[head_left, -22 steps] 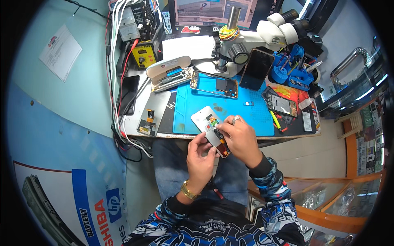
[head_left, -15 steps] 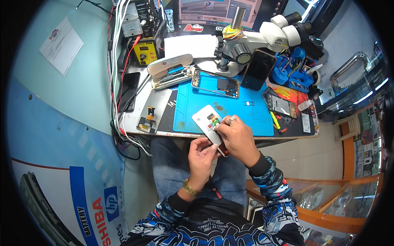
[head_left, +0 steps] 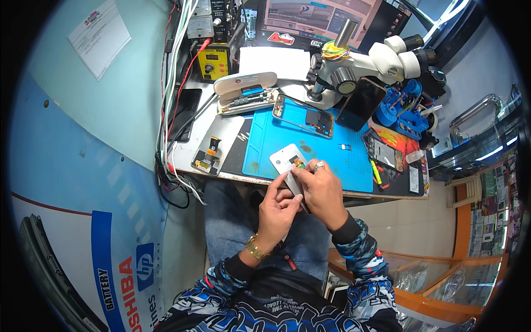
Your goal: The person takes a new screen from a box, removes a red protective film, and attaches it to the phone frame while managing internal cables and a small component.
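Note:
My left hand (head_left: 278, 209) holds a phone display panel (head_left: 282, 156), its silver back facing up, tilted just over the bench's front edge. The left thumb lies along the panel's lower part, while the fingertips reach its left side. My right hand (head_left: 325, 195) is closed at the panel's right edge, thumb and index pinched by the small flex cable and connector (head_left: 298, 162). The right fingers partly cover that connector, and both hands hide the panel's lower end. Left of the mat lies another display panel (head_left: 223, 138), silver side up, with an orange-brown flex cable.
On the blue mat (head_left: 264, 139) are a phone frame (head_left: 303, 116) and a small dark part (head_left: 344, 147). A microscope (head_left: 381, 61), a dark phone (head_left: 360, 104) and a blue tool holder (head_left: 394, 108) stand behind. An opened screwdriver case (head_left: 246, 93) sits left, beside hanging cables (head_left: 168, 110).
My left hand has moved up along the panel, its fingertips now closer to the connector. The right thumb and index still pinch there. The whole view has shifted, with bench items appearing farther right.

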Motion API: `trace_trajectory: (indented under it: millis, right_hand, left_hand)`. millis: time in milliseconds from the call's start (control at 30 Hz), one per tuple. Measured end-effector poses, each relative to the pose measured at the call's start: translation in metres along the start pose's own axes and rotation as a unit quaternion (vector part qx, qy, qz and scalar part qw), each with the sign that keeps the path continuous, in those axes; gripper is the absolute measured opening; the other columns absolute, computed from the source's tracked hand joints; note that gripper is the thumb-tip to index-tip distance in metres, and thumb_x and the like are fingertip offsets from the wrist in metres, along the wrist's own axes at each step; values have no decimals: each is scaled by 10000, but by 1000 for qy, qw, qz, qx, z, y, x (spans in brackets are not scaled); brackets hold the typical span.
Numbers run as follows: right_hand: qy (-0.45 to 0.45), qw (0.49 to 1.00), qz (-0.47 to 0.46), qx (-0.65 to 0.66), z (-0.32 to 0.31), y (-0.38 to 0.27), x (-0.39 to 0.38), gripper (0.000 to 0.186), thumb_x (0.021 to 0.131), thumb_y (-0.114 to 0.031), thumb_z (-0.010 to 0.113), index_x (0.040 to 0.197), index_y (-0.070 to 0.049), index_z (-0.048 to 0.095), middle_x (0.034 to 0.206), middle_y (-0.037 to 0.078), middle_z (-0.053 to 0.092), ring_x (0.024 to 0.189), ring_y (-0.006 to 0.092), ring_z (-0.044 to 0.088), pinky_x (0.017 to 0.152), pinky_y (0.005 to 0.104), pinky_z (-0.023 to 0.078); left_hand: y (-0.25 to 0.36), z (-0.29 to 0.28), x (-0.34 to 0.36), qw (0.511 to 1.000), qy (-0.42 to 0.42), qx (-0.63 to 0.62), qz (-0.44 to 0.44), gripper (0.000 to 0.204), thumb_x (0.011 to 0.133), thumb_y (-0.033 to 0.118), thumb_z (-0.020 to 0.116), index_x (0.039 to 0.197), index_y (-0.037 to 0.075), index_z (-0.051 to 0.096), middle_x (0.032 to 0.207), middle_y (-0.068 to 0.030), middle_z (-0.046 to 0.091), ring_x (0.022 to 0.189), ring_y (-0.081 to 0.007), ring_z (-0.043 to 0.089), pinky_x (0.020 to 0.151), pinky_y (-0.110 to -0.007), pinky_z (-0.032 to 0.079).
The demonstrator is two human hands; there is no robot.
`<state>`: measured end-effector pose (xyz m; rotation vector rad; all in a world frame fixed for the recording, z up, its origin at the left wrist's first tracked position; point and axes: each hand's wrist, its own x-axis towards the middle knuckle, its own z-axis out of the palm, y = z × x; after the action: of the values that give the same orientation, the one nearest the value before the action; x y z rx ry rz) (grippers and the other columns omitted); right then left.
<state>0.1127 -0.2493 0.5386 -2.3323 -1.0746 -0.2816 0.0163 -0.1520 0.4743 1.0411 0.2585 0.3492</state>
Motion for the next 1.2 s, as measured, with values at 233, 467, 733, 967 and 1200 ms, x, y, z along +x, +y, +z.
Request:
trace_trajectory:
  millis: [233, 467, 733, 967, 1200]
  right_hand:
    - [7, 995, 72, 63, 3, 6, 3, 190, 853, -34, 667, 1018, -72, 754, 876, 137, 611, 843, 334, 618, 695, 421, 509]
    - [-14, 970, 129, 206, -4, 31, 12, 187, 888, -10, 624, 1025, -14, 751, 846, 163, 622, 830, 328, 617, 732, 396, 488]
    - [-40, 960, 141, 240, -8, 31, 12, 189, 874, -12, 634, 1019, -2, 755, 816, 156, 625, 790, 310, 614, 725, 385, 484]
    - [-49, 969, 134, 203, -5, 29, 18, 176, 886, -39, 628, 998, -16, 763, 832, 170, 641, 825, 346, 621, 762, 425, 481]
    - [-40, 970, 151, 187, 1, 33, 21, 174, 892, -68, 620, 984, -26, 761, 840, 182, 646, 843, 368, 614, 783, 452, 476]
  left_hand:
    - [11, -9, 20, 983, -61, 171, -11, 695, 964, -35, 621, 1576, -15, 293, 933, -81, 728, 807, -83, 667, 692, -273, 600]
    - [8, -7, 20, 987, -59, 149, -27, 740, 966, -21, 632, 1593, -12, 238, 949, -100, 736, 817, -94, 688, 664, -273, 605]
    - [29, 22, 19, 977, 27, 212, 0, 732, 930, 88, 737, 1535, -36, 345, 781, -66, 740, 659, -63, 664, 569, -235, 529]
    - [23, 16, 22, 947, 50, 317, 26, 701, 894, 96, 761, 1491, -51, 423, 645, -53, 691, 584, -19, 603, 515, -227, 458]
    - [20, 17, 22, 947, 55, 312, 54, 707, 885, 114, 766, 1487, -48, 431, 603, -47, 656, 554, -23, 593, 500, -233, 440]
